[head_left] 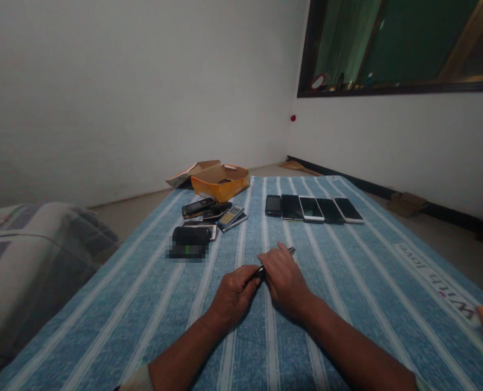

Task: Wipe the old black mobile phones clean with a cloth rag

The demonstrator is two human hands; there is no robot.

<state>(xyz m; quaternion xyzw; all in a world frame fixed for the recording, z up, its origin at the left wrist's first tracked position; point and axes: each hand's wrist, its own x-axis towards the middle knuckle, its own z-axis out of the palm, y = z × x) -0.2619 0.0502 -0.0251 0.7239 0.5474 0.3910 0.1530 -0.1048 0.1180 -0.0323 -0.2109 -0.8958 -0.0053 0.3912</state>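
Note:
Both hands meet over the middle of a blue and white striped cloth. A thin dark object, perhaps a phone seen edge-on, lies between them. My left hand is closed on its near end. My right hand is wrapped over the other end, and a small tip sticks out beyond its fingers. Ahead and to the right, several phones lie side by side in a row, among them a white-edged phone. To the left is a loose pile of older phones, with a keypad phone on its right side.
An open orange box stands at the far left edge of the cloth, a dark item inside. Black items, partly pixelated, lie left of my hands. A cloth-covered seat is at the left, and a cardboard piece lies beyond the right edge.

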